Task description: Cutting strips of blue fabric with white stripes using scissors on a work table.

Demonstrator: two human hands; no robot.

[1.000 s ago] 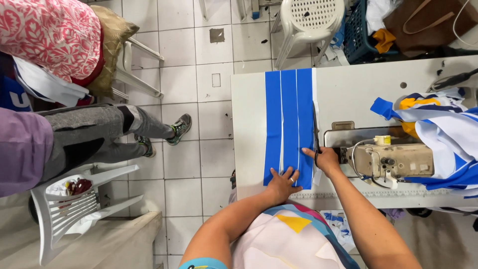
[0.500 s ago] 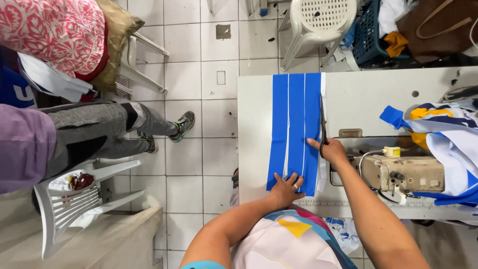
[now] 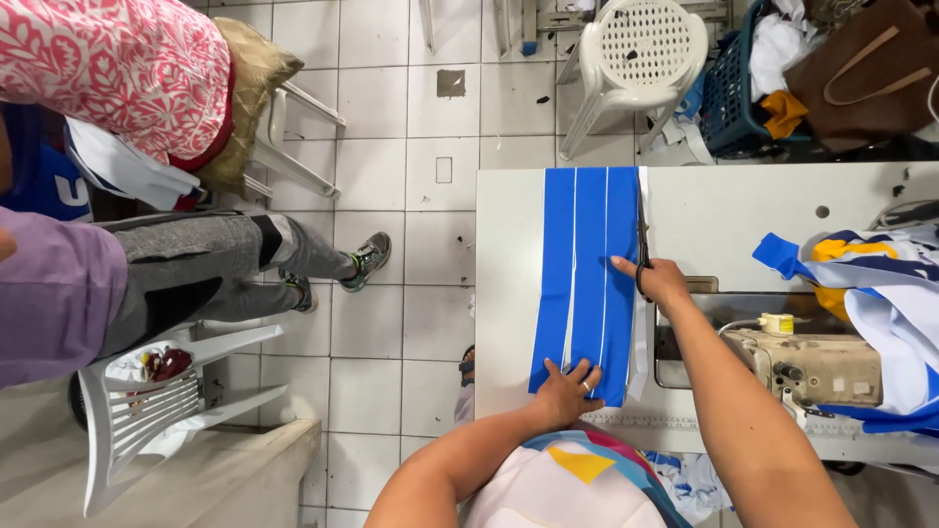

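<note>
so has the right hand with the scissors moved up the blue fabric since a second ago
Yes. The right hand with the scissors has moved along the blue fabric toward the table's far edge, away from the sewing machine beside it.

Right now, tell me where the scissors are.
The scissors are in the right hand, along the right edge of the blue fabric on the white table, left of the sewing machine.
</note>
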